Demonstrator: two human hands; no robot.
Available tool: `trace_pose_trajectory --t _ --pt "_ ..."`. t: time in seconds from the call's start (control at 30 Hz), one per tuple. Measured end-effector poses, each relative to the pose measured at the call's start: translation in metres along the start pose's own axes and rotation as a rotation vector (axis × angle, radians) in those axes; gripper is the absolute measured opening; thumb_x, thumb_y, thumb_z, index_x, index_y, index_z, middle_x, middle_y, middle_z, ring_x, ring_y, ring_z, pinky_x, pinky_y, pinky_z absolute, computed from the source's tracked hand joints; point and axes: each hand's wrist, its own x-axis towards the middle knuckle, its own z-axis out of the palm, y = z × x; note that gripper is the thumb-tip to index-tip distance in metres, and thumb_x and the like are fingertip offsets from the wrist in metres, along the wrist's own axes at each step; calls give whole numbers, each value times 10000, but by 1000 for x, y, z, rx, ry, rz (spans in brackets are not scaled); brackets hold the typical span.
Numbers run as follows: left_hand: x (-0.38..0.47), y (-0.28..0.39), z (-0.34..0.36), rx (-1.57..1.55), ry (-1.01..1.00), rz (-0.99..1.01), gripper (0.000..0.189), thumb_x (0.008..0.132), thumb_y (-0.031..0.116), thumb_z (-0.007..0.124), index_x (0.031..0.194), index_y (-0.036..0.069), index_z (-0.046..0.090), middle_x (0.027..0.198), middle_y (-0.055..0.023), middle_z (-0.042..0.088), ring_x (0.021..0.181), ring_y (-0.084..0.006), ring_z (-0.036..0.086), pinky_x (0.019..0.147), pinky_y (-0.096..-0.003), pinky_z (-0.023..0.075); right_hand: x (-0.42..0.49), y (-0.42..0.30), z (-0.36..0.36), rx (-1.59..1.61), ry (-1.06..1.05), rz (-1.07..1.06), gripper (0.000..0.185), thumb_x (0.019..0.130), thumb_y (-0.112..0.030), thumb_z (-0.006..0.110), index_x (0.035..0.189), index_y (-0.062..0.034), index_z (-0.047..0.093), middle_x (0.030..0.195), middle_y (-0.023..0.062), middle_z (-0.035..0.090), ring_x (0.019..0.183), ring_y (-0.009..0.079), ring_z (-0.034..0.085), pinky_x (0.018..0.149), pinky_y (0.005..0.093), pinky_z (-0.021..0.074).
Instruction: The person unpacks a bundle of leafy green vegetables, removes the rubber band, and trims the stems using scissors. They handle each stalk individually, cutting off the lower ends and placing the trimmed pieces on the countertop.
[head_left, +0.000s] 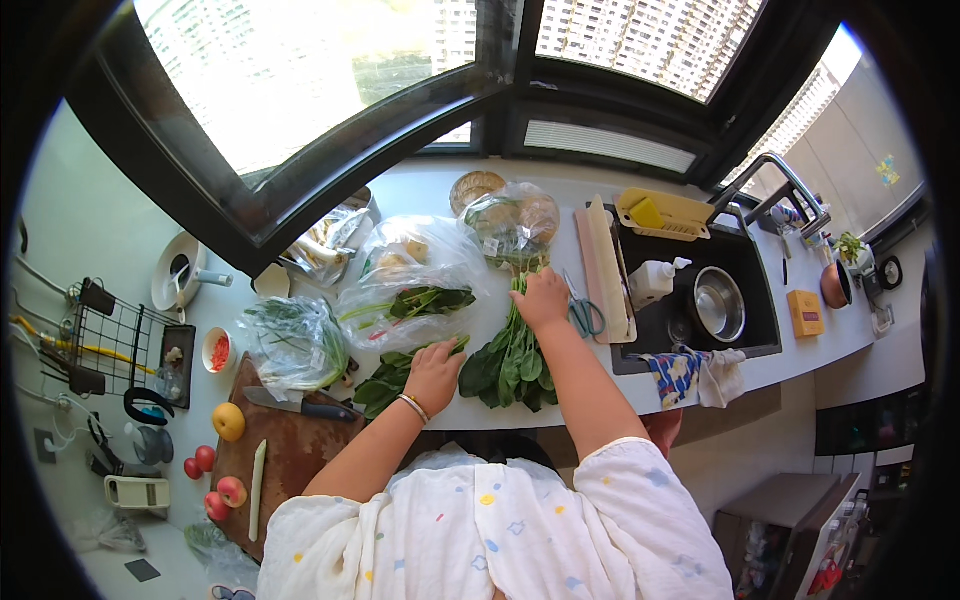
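My right hand grips the pale stems of a large bunch of leafy greens, whose dark leaves point towards me at the counter's front edge. Over a smaller bunch of leafy greens lies my left hand, with a bangle at the wrist. Its fingers cover the stems and the thumb is hidden, so its grip is unclear. Just beyond, a clear plastic bag lies with more greens at its mouth. Scissors with teal handles rest to the right of my right hand.
At left, a knife lies on a wooden cutting board, near a bagged green vegetable. Several fruits sit around the board's left side. Upright boards stand beside the black sink, which holds a metal bowl.
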Motion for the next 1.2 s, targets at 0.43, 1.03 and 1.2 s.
trace_pose_trajectory --t 0.43,1.03,1.2 --pt "82 29 -31 -980 102 -232 306 912 148 572 1187 13 566 1190 -91 584 1061 -176 553 911 -307 432 -22 -13 -60 1058 -258 249 274 764 -221 743 867 -7 606 773 28 616 679 97 542 625 256 448" --pt "108 44 -71 -1830 -38 -608 322 949 256 548 1204 62 585 970 -5 648 908 -89 588 833 -271 483 -40 119 -12 -6 -311 325 345 762 -111 649 1059 -13 503 1118 182 503 1073 370 508 854 452 470" --pt "103 33 -76 -1445 88 -481 283 925 246 587 1139 71 644 978 8 654 783 -21 519 669 -201 424 -28 100 -22 -52 -436 410 404 743 -93 643 1109 -15 491 1150 194 521 1076 370 532 883 450 467"
